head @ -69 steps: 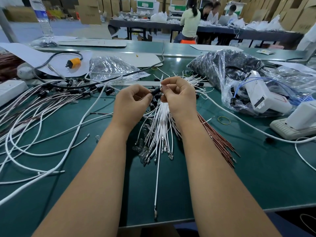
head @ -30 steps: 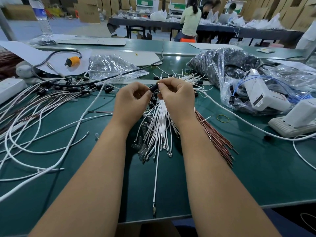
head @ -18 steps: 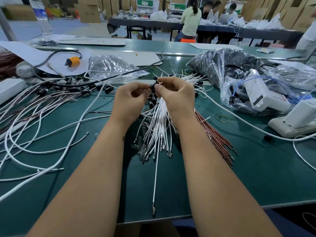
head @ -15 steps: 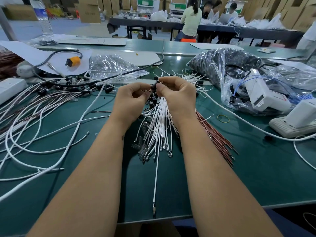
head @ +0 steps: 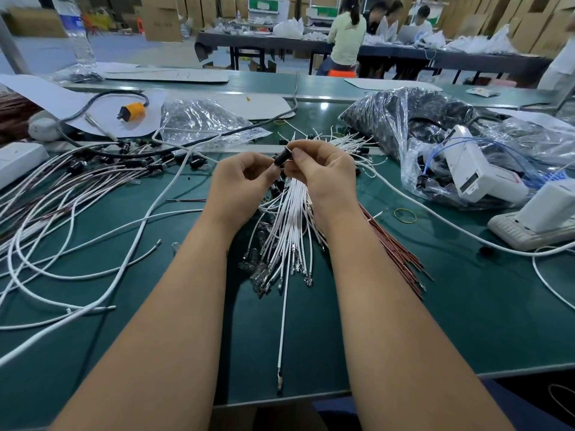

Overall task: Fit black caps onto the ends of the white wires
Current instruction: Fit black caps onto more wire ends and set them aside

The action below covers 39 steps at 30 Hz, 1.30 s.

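My left hand [head: 241, 185] and my right hand [head: 323, 175] meet above the green table [head: 466, 300]. Between their fingertips sits a small black cap [head: 282, 157]; both hands pinch it, and a thin white wire end shows at its top. Below the hands lies a bundle of short white wires [head: 289, 231] with metal terminals at their near ends. One long white wire [head: 283, 321] runs from the bundle toward the table's near edge. Capped white wires [head: 93, 175] are spread out on the left.
Red-brown wires [head: 395, 244] fan out to the right of the bundle. Clear plastic bags [head: 205, 122] hold black parts behind the hands, and a larger bag [head: 404, 116] sits at the right. White devices [head: 541, 213] stand at the far right. People sit at a far table.
Both hands have stayed together over the bundle, shifting slightly up and away. The black cap has tilted between the fingertips.
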Each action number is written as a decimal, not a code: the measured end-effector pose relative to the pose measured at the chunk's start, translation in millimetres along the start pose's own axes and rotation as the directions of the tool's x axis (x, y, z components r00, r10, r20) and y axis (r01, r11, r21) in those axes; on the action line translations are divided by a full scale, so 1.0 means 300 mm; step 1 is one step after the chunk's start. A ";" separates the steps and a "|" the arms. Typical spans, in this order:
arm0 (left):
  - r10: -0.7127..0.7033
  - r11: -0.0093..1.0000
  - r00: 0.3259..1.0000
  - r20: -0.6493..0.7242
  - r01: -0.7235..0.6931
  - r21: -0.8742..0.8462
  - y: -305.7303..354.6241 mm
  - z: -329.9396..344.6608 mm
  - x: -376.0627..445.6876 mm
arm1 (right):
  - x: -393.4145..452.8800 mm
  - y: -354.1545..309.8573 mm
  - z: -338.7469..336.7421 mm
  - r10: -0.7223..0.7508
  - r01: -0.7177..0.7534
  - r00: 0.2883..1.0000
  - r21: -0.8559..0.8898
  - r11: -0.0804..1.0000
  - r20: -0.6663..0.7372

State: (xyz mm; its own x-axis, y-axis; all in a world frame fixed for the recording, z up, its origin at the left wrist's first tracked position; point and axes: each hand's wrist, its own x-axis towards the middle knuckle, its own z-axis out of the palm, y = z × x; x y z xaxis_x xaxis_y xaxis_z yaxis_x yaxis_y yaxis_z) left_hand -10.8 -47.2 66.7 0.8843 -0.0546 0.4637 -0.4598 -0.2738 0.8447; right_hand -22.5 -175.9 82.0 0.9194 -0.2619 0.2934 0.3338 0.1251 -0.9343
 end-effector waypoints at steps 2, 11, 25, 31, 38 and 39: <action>0.045 0.998 0.999 -0.030 -0.044 0.051 -0.005 -0.001 0.000 | -0.003 0.000 0.002 0.004 -0.004 1.000 -0.008 1.000 0.016; 0.093 0.991 0.992 -0.080 -0.085 0.108 -0.011 -0.006 -0.003 | -0.012 -0.015 0.000 0.085 -0.084 0.996 -0.015 0.996 0.020; 0.087 0.991 0.993 -0.085 -0.078 0.108 -0.027 -0.008 0.005 | -0.008 -0.005 0.005 -0.028 0.027 1.000 -0.160 0.987 -0.006; 0.045 0.997 0.997 -0.061 -0.041 0.062 -0.017 -0.004 0.001 | 0.000 0.003 0.002 -0.046 0.045 0.999 -0.154 0.987 -0.004; -0.002 0.998 1.000 0.001 0.002 -0.057 0.000 -0.002 -0.002 | 0.001 0.004 0.000 -0.080 0.072 0.996 -0.190 0.979 -0.032; -0.004 0.998 1.000 0.003 0.005 -0.065 0.003 -0.001 -0.003 | 0.001 0.002 0.000 -0.085 0.075 0.996 -0.202 0.977 -0.040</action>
State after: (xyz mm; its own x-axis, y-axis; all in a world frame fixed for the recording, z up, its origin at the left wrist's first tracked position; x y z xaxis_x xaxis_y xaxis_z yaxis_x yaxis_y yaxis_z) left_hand -11.9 -47.1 67.1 0.8866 -0.0567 0.4591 -0.4601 -0.2112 0.8624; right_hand -21.9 -175.9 81.4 0.8788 -0.3094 0.3633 0.3531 -0.0907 -0.9312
